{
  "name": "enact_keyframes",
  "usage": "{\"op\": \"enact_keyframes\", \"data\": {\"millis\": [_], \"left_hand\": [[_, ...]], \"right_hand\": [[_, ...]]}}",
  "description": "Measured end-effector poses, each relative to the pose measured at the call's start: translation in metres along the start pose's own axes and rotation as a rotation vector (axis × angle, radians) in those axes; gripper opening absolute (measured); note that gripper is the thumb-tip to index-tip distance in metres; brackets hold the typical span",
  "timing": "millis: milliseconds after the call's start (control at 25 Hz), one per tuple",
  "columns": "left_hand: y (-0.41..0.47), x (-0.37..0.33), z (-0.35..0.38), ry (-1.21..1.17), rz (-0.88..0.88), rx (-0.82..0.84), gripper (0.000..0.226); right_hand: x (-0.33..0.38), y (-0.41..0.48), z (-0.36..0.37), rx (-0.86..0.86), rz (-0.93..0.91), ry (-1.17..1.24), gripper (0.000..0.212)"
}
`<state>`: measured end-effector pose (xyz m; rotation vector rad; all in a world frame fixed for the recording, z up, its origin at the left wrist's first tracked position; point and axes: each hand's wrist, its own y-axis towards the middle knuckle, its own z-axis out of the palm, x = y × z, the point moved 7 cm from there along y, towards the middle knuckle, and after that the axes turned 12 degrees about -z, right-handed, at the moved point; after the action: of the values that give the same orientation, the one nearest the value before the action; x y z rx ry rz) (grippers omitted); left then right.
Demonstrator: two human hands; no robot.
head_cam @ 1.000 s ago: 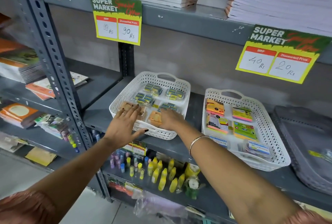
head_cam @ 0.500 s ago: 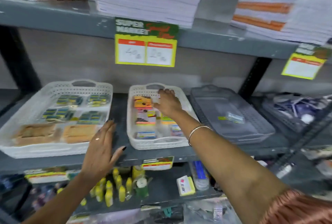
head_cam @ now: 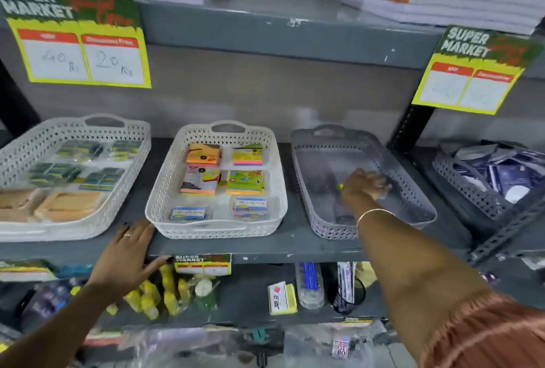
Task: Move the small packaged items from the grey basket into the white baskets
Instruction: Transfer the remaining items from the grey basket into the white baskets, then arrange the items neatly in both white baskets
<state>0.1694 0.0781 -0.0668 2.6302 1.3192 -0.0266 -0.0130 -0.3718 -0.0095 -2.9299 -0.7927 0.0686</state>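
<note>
The grey basket [head_cam: 410, 187] stands on the shelf right of centre. My right hand [head_cam: 363, 184] is down inside it, fingers curled over a small clear packet whose yellow corner [head_cam: 341, 186] shows at the thumb; the rest of the packet is hidden. The middle white basket [head_cam: 165, 190] holds several colourful packs of notes and small boxes. At the left, the other white basket [head_cam: 138, 149] holds green-yellow packs and tan packets. My left hand [head_cam: 129, 252] lies flat and open on the shelf's front edge, below the gap between the white baskets.
A second grey basket [head_cam: 469, 193] with dark blue packets sits at the far right, behind a slanted metal brace [head_cam: 507, 235]. Price signs [head_cam: 79, 43] hang from the shelf above. The lower shelf carries yellow bottles [head_cam: 165, 291], a pen pack and a mesh cup.
The view swung right. My right hand left the middle white basket and reached into the grey basket, onto the packet. My left hand slid right along the shelf edge.
</note>
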Motion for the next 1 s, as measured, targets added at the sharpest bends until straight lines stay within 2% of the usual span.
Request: {"op": "enact_keyframes", "data": {"millis": [120,320,480,680,760,840,1000], "left_hand": [[-0.001,0.000,-0.004,0.031,-0.020,-0.002,0.088],[0.000,-0.005,-0.005,0.071,-0.011,0.021,0.089],[-0.001,-0.004,-0.005,0.070,-0.018,0.031,0.090],[-0.001,-0.002,-0.003,0.060,-0.043,0.059,0.094],[-0.002,0.000,-0.002,0.055,-0.046,0.070,0.093],[-0.002,0.002,-0.001,0.050,-0.045,0.070,0.093],[-0.001,0.001,0.001,0.043,-0.035,0.081,0.093]], "right_hand": [[-0.009,0.010,0.026,0.108,0.054,-0.013,0.067],[-0.008,0.010,0.020,0.019,-0.010,-0.099,0.063],[0.000,0.005,0.010,0.041,0.011,-0.118,0.057],[0.042,0.000,-0.042,-0.156,-0.061,0.073,0.054],[0.077,-0.010,-0.065,-0.217,-0.153,0.176,0.053],[0.128,-0.036,-0.083,-0.241,-0.346,0.248,0.048],[0.229,-0.117,-0.073,-0.091,-0.794,0.309,0.043]]}}
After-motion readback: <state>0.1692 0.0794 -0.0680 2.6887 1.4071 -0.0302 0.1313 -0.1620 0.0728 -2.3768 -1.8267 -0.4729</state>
